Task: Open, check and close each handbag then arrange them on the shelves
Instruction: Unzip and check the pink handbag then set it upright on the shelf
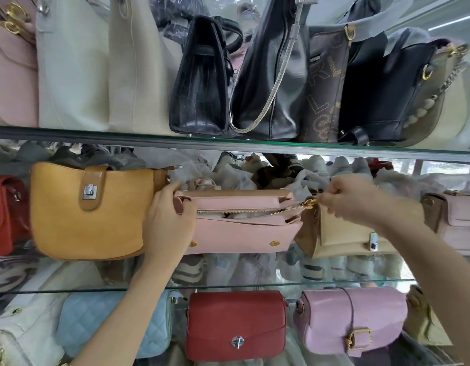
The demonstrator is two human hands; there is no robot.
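A pale pink handbag [239, 235] stands on the middle glass shelf [281, 283], its flap up and its gold zip open along the top. My left hand [168, 223] grips the bag's left end. My right hand [352, 204] pinches the gold zip pull [310, 201] at the bag's right end. White lining or stuffing shows through the open zip. A mustard bag [91, 210] with a silver turn lock stands to the left, and a beige bag [347, 236] stands to the right, touching the pink one.
The top shelf [228, 145] holds cream, black and brown bags packed side by side. A red bag [6, 212] sits far left on the middle shelf, a pale bag [456, 220] far right. Below stand a red bag [236, 326], a lilac bag [352, 318] and a blue quilted bag [109, 323].
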